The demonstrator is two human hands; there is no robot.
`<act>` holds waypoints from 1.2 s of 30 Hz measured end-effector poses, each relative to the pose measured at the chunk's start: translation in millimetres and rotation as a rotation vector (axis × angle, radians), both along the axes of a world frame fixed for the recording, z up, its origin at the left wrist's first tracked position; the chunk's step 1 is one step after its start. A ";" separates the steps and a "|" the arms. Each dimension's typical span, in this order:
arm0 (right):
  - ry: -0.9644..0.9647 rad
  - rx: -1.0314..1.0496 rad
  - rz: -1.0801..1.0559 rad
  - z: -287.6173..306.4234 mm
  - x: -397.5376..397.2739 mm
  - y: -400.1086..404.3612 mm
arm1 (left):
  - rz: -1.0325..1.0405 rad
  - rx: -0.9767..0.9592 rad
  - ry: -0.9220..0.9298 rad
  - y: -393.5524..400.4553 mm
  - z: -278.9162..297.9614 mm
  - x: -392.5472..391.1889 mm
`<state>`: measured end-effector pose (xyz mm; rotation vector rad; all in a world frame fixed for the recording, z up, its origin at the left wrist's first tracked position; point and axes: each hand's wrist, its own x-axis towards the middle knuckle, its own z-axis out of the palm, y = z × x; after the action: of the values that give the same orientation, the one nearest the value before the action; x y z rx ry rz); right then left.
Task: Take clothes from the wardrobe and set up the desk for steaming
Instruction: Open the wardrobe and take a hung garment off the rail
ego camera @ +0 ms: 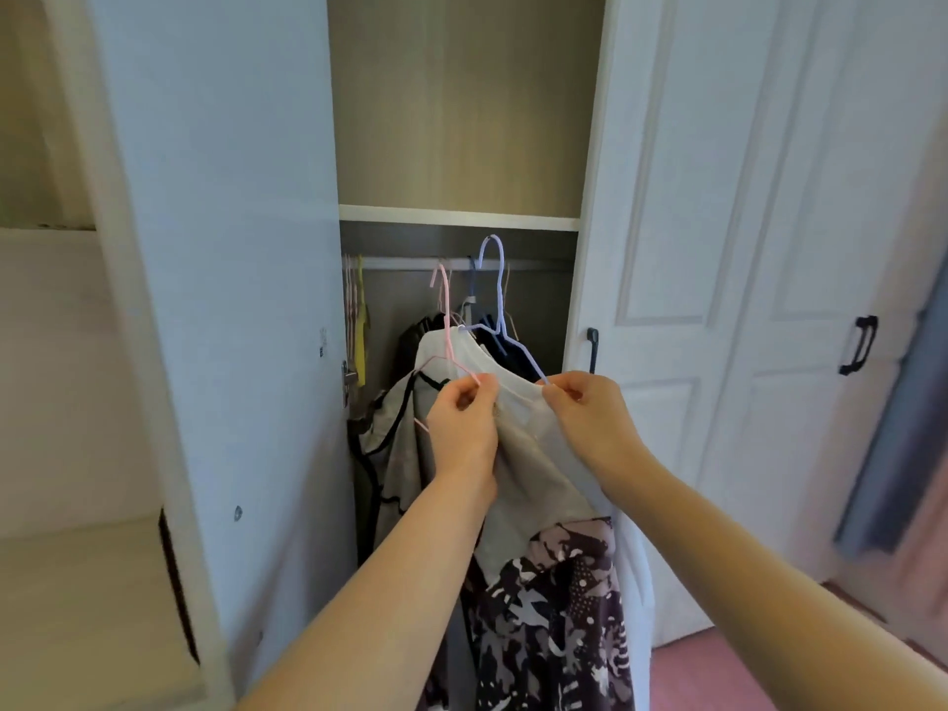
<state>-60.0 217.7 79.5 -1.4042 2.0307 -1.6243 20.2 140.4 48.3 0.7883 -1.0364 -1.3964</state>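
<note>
Pale, thin fabric is pinched at the shoulder line by both hands. The left hand (464, 415) has thumb and forefinger closed on the lower arm of a pink hanger (445, 320) together with the cloth; the right hand (590, 410) is pinching the end of a blue hanger (500, 300) at the other shoulder, its remaining fingers curled under. Between the two pinches the white garment (518, 454) is stretched, and below the fingers it hangs down over a dark patterned garment (554, 623). Just left of the left hand a grey piece with black trim (395, 443) is draped. Above the fingers both hooks are seen lifted off the rail (533, 263), in front of dark clothes still hung there. Further out, the wardrobe (456, 120) is framed by its open doors.

Two hangers appear to be caught in one bundle. If it is pulled outward unevenly, a hook could likely snag the rail or a neighbouring hanger, or the light fabric could slip off one wire and drop inside the wardrobe.
</note>
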 end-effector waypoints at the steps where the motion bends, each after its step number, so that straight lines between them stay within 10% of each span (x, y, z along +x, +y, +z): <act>1: 0.006 0.003 0.003 2.5 4.5 15.3 | -0.025 0.016 0.011 12.1 -1.2 5.1; 36: -0.100 0.155 -0.148 -99.7 198.1 320.2 | -0.561 0.216 0.107 278.0 -80.1 196.1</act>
<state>138.1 537.8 -20.2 -1.1223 2.1936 -1.5201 216.3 418.4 -31.8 0.5864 -1.0795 -2.0324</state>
